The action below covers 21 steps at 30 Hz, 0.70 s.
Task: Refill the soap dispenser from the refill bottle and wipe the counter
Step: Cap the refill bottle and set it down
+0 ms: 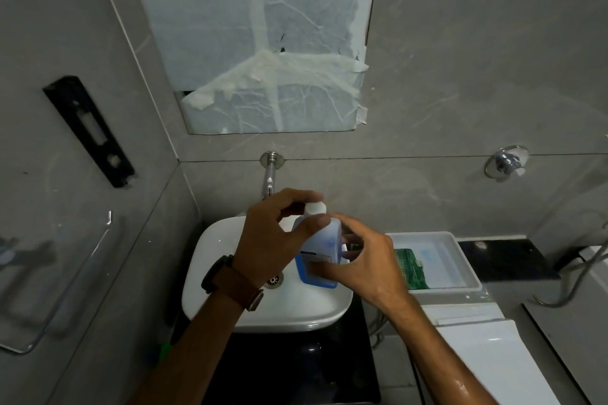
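Two hands held a blue refill bottle (320,250) over the white sink (230,299): the left hand (273,240) pinched its white cap (315,208), the right hand (365,259) grasped its body.

bottle (320,250) label, txt unreadable

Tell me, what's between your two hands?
The bottle with blue liquid, over the white sink. The left hand pinches its white cap; the right hand holds its body. The head view shows it.
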### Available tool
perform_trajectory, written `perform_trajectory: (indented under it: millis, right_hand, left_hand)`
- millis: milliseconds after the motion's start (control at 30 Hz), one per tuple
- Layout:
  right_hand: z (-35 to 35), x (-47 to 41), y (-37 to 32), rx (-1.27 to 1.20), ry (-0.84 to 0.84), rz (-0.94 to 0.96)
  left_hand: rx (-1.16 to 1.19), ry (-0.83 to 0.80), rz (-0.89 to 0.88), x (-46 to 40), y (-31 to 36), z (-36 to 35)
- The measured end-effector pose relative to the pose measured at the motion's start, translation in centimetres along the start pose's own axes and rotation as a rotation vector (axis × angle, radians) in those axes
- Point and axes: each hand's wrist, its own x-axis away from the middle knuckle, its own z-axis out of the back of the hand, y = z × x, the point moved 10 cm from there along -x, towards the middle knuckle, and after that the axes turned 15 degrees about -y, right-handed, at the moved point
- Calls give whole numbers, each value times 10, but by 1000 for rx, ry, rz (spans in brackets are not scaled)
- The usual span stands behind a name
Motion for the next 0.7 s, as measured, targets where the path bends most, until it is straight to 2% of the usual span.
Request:
perform_trajectory:
  millis: [367,467,700]
  right_hand:
    - [-4,-10,-6,-1,-48,-29]
    - [-1,-11,-6,-28,-39,-40]
    - [-1,-15,-9,-20,-52,-42]
  left_hand:
    - [25,-195,-8,-8,-3,8]
    - [-41,-150,-43,-11,-2,14]
    - [47,-148,20,-14,-8,5]
